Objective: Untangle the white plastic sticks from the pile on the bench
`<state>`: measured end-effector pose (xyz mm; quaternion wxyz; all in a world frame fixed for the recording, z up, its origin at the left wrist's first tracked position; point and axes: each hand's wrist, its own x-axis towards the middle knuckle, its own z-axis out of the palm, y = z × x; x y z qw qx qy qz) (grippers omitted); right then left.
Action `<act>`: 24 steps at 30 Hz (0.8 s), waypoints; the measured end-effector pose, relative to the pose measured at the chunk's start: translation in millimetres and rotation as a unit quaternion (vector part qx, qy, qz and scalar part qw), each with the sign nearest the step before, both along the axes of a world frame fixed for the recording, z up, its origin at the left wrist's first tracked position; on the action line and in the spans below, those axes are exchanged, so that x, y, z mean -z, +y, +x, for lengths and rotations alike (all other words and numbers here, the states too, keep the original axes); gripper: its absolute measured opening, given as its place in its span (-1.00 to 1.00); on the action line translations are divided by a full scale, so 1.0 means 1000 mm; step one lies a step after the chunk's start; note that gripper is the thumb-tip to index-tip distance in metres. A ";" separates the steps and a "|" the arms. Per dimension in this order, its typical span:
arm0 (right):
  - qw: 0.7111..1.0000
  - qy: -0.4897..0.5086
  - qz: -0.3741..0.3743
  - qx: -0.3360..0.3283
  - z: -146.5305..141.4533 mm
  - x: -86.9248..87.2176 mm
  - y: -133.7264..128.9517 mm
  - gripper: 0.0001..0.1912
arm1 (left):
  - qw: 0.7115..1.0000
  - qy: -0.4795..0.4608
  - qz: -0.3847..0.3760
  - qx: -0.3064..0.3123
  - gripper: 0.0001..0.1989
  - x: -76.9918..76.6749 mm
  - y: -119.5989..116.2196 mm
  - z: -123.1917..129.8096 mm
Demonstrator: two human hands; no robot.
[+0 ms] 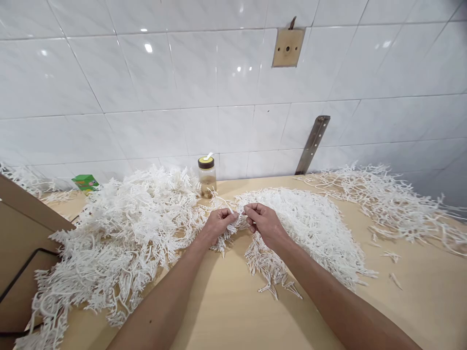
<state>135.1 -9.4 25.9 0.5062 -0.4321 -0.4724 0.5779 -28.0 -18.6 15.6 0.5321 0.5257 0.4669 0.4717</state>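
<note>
My left hand (218,224) is closed, thumb against forefinger, on a white branched strand (229,235) whose frilly end hangs beneath the fingers. Close by on the right, my right hand (263,221) pinches at the same strand with thumb and forefinger; the exact contact is too small to make out. A large heap of frilly white branched strands (134,218) spreads to the left. Behind and beside my right hand lies a denser pile of short white pieces (310,221), with some loose pieces (270,267) under my right wrist.
Long, thin white strands (390,201) lie at the far right of the table (226,311). A lidded jar (207,181) stands near the tiled wall (146,78). A green box (85,183), a brown board-like panel (22,233) and a leaning metal strip (313,145) are also around.
</note>
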 end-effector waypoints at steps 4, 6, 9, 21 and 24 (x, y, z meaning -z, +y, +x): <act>1.000 0.015 -0.002 -0.018 -0.001 -0.004 -0.004 -0.57 | 1.000 -0.011 0.012 0.001 -0.64 -0.002 0.000 0.001; 0.999 0.005 -0.008 -0.031 -0.002 -0.006 -0.007 -0.57 | 0.999 -0.023 0.023 -0.002 -0.68 -0.002 0.000 0.003; 0.999 -0.015 -0.020 -0.037 -0.003 -0.007 -0.008 -0.57 | 0.999 -0.034 0.032 -0.022 -0.73 0.000 0.001 0.004; 0.991 -0.129 -0.002 -0.041 -0.002 0.005 -0.006 -0.66 | 0.996 -0.015 0.065 -0.061 -0.68 0.004 0.002 0.006; 0.992 -0.124 -0.005 -0.030 -0.001 0.002 -0.006 -0.70 | 0.998 -0.039 0.047 -0.031 -0.71 0.002 0.000 0.005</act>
